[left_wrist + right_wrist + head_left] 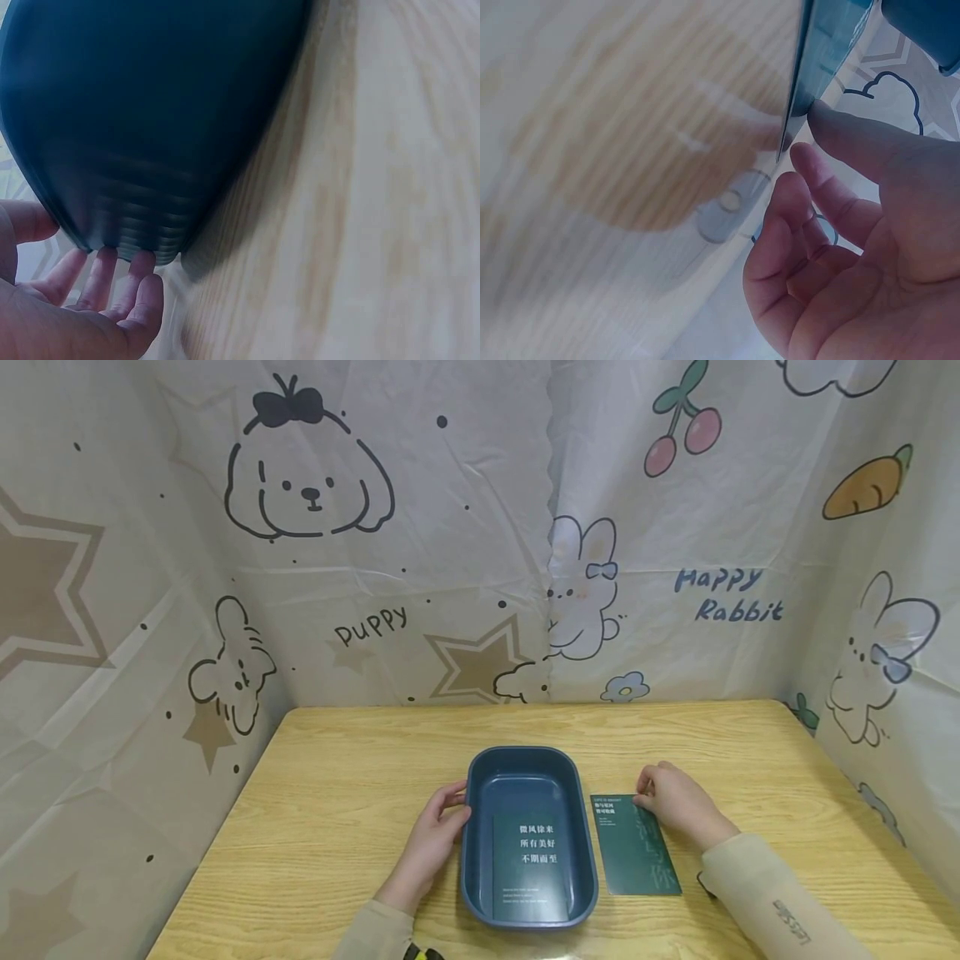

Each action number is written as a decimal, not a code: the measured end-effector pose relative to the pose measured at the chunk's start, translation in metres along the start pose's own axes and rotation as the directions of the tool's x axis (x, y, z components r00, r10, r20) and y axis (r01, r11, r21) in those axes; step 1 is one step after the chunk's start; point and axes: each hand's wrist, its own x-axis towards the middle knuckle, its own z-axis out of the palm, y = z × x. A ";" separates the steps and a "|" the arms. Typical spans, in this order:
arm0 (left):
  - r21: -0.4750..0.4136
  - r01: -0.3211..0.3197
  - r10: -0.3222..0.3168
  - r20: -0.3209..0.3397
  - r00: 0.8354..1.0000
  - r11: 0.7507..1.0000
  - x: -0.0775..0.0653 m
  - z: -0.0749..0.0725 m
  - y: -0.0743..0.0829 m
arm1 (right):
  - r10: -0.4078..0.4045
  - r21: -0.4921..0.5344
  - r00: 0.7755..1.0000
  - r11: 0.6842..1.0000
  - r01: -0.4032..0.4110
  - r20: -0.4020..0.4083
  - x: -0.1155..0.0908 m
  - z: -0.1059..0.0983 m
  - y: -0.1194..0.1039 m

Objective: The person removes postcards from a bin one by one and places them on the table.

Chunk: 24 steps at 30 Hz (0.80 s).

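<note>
A deep dark-blue rectangular tray (528, 760) with rounded corners stands on the table. Inside it lies a green card (532, 881) with white lettering. My left hand (429, 843) holds the tray's left side, thumb at the rim; in the left wrist view its fingertips (142, 259) meet the outer wall. To the right of the tray is a second green card (633, 852) with white print. My right hand (678, 802) pinches this card by its upper right edge, the thumb on its printed face, as the right wrist view shows from the side.
The light wood-grain table (360, 760) ends at a back edge against a hanging white cloth (465, 485) printed with cartoon animals and stars. The cloth also hangs along both sides. A small dark object (705, 883) shows partly beside the right sleeve.
</note>
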 end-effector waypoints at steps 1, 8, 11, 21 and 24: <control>-0.001 -0.001 0.001 0.000 1.000 1.000 0.001 0.000 -0.003 | 0.002 -0.001 1.000 1.000 -0.002 0.000 0.000 0.000 0.000; 0.004 -0.001 0.001 0.005 1.000 1.000 -0.006 0.001 0.012 | 0.005 -0.005 1.000 1.000 -0.005 0.006 -0.001 0.000 0.000; 0.018 -0.015 0.015 0.008 1.000 1.000 -0.013 0.002 0.024 | -0.001 -0.010 1.000 1.000 0.001 0.004 0.000 0.000 0.001; 0.024 0.010 -0.009 -0.018 1.000 1.000 -0.001 0.001 -0.001 | -0.006 0.027 1.000 1.000 0.007 -0.012 0.002 -0.003 -0.008; 0.025 0.004 -0.004 -0.022 1.000 1.000 0.002 0.001 -0.006 | -0.027 0.032 0.999 0.999 0.028 -0.040 0.002 -0.007 -0.015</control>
